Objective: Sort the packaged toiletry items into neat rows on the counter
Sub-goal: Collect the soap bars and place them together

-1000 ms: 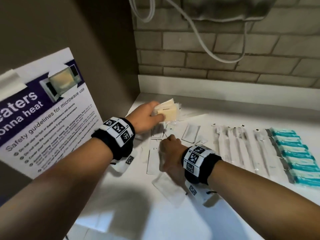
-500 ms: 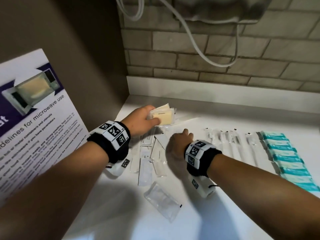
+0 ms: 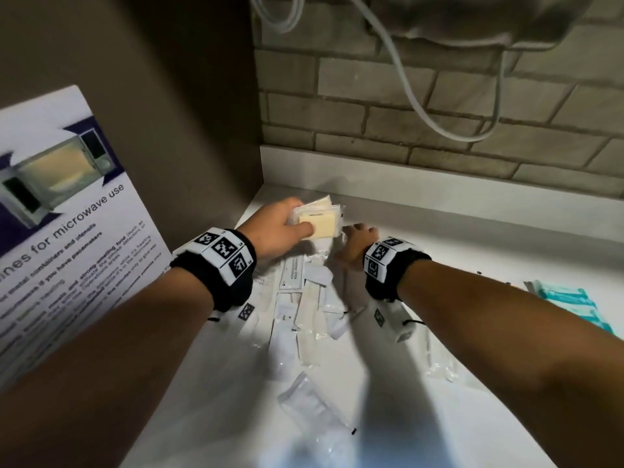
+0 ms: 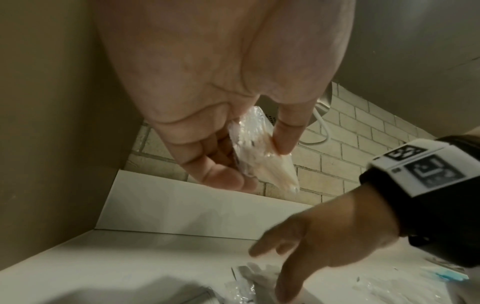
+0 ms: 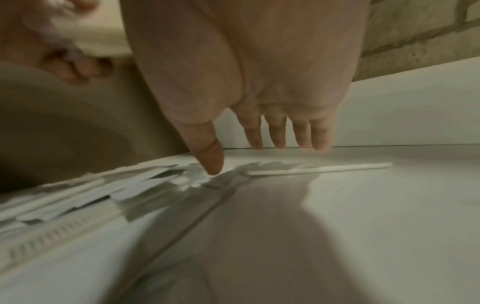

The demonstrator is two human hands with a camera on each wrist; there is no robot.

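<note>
My left hand (image 3: 287,226) holds a small stack of clear packets with cream-coloured pads (image 3: 319,221) above the counter's back left corner; in the left wrist view the thumb and fingers pinch this stack (image 4: 259,152). My right hand (image 3: 359,236) reaches just right of it, fingers straight and pointing down over the counter (image 5: 389,205), with the thumb tip (image 5: 214,162) touching a clear wrapper. A loose pile of white and clear packets (image 3: 304,305) lies between my wrists. One long thin white packet (image 5: 319,169) lies beyond the right hand.
Teal packets (image 3: 570,300) lie in a row at the right edge. A microwave safety poster (image 3: 67,231) leans on the left wall. A brick wall (image 3: 439,113) with hanging cables closes the back. A clear packet (image 3: 314,407) lies nearer me.
My right hand has moved from the middle of the pile toward the back, up beside the left hand. The left hand keeps holding the cream packets. The view has shifted left.
</note>
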